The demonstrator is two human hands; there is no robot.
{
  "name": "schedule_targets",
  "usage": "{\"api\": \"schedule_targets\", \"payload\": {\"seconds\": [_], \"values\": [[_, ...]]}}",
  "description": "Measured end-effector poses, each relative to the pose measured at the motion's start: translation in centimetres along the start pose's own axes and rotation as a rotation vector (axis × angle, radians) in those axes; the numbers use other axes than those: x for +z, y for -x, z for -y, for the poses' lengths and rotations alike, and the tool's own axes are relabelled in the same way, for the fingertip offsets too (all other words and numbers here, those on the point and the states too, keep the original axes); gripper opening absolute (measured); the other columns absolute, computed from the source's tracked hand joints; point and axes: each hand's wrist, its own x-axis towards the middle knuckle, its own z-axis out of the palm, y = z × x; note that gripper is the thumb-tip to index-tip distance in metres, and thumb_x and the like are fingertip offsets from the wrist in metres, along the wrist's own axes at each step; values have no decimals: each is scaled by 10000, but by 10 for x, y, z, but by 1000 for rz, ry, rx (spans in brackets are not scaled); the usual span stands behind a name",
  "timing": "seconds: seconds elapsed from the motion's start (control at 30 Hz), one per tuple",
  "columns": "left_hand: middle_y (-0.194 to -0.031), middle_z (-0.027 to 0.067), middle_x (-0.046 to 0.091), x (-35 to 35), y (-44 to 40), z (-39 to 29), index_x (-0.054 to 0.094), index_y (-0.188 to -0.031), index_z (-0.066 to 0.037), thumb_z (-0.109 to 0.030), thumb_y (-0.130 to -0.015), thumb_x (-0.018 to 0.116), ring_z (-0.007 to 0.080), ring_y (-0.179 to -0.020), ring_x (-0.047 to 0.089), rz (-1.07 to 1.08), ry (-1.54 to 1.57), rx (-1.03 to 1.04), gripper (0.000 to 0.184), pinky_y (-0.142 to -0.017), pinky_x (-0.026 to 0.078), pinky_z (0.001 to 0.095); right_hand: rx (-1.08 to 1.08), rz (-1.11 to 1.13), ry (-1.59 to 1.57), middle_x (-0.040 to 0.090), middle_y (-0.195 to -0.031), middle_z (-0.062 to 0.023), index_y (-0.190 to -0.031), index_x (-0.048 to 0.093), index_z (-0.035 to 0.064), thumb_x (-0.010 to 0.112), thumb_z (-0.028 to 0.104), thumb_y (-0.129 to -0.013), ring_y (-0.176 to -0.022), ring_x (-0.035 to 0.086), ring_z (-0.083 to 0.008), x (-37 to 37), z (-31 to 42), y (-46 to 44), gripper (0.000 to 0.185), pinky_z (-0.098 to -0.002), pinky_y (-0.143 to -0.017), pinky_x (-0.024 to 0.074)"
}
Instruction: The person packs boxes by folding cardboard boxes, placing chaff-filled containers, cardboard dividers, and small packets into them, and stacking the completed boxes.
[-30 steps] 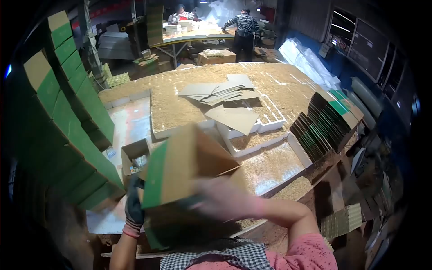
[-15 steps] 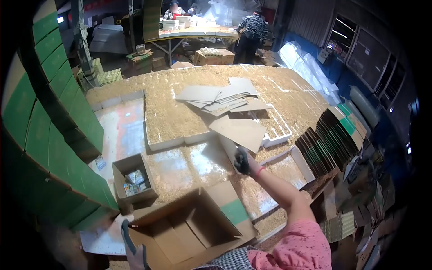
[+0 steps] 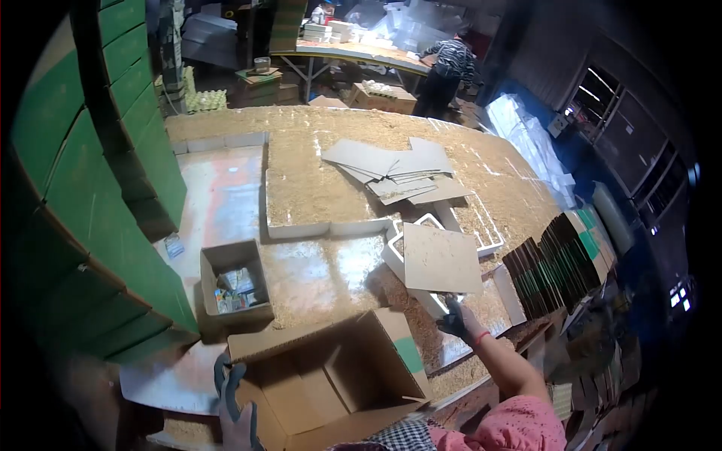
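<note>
An open cardboard box [image 3: 301, 376] with a green band lies tilted at the table's near edge, its inside facing up. My gloved left hand [image 3: 237, 402] grips its left rim, with fingers wrapped over the edge. My gloved right hand [image 3: 459, 319] is at the lower right edge of a flat square cardboard sheet [image 3: 442, 259], fingers closed on its corner. Under that sheet, white-rimmed trays [image 3: 395, 255] show in part. Behind it lies a loose pile of grey cardboard sheets [image 3: 391, 169].
A small box [image 3: 233, 282] with packets stands left of centre. Tall stacks of green boxes [image 3: 98, 203] rise at left. Folded cartons [image 3: 556, 263] stand at right. Sawdust-like material [image 3: 301, 180] covers much of the table. A person [image 3: 447, 71] stands by the far table.
The box has turned from a blurred upright pose to lying open upward. My right hand has left it, reached forward and taken the square sheet, which has shifted and turned.
</note>
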Motion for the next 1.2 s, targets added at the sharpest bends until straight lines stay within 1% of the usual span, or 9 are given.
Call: {"api": "schedule_targets", "payload": {"seconds": [0.07,0.17,0.27,0.5,0.63,0.8,0.87,1.0,1.2], "values": [[-1401,137,397,11,-4,13,345,-1423,-10,-331,-782,616,250,-1295,382,-152,201,-95,767,-1088,290,339,-203,-182,306,606,-952,-56,-1255,547,39,487,303,-972,-653,572,-152,2,-5,-1,392,-285,-558,497],[-1462,181,343,4,-2,23,509,-1312,-27,-218,-821,642,296,-1369,305,-70,-173,-10,544,-1104,270,359,-511,-29,242,586,-1133,-44,-1286,519,60,429,344,-988,-970,561,-161,-3,-16,-23,421,-310,-851,467],[-1395,198,410,2,-7,19,562,-1249,-59,-119,-798,677,342,-1336,346,-86,-384,-46,469,-1106,286,407,-318,250,-94,510,-1331,-48,-1315,489,82,391,430,-984,-1239,445,-197,-45,-17,-83,490,-341,-1070,338],[-1239,162,475,-4,-30,42,528,-1180,-60,29,-702,468,302,-1248,416,-153,-263,90,490,-1077,311,367,-217,477,107,592,-1177,-87,-1284,510,50,418,510,-958,-1059,565,-193,14,83,18,571,-340,-910,454],[-1216,161,471,7,-61,20,502,-1200,-60,51,-718,436,333,-1263,392,-87,-70,-184,499,-1070,301,372,-238,480,174,652,-995,-76,-1237,541,19,426,491,-969,-859,636,-182,37,108,76,555,-319,-730,520],[-1327,250,399,44,-84,-6,475,-1242,-18,44,-745,428,401,-1323,298,-181,-275,73,503,-1114,252,383,-398,695,362,482,-1361,-109,-1384,395,-14,466,370,-968,-1237,473,-207,94,136,162,571,-342,-1057,351],[-1377,310,348,57,-81,-33,460,-1267,12,17,-770,455,428,-1351,256,-136,-211,121,497,-1132,232,373,-319,567,389,519,-1304,-105,-1375,409,20,505,209,-924,-1182,510,-215,124,141,194,499,-352,-1009,394],[-1388,249,369,71,-73,-40,424,-1331,15,-40,-767,564,382,-1335,304,25,-426,501,584,-1131,241,405,-230,406,673,599,-1113,-41,-1255,525,4,580,228,-922,-985,570,-116,185,131,234,404,-256,-837,467],[-1368,148,414,37,-55,0,448,-1294,12,74,-679,460,250,-1358,328,42,-242,266,618,-1140,213,315,-152,692,977,623,-1046,-110,-1260,432,-64,591,281,-936,-962,577,-162,198,49,135,499,-306,-858,472]]}}
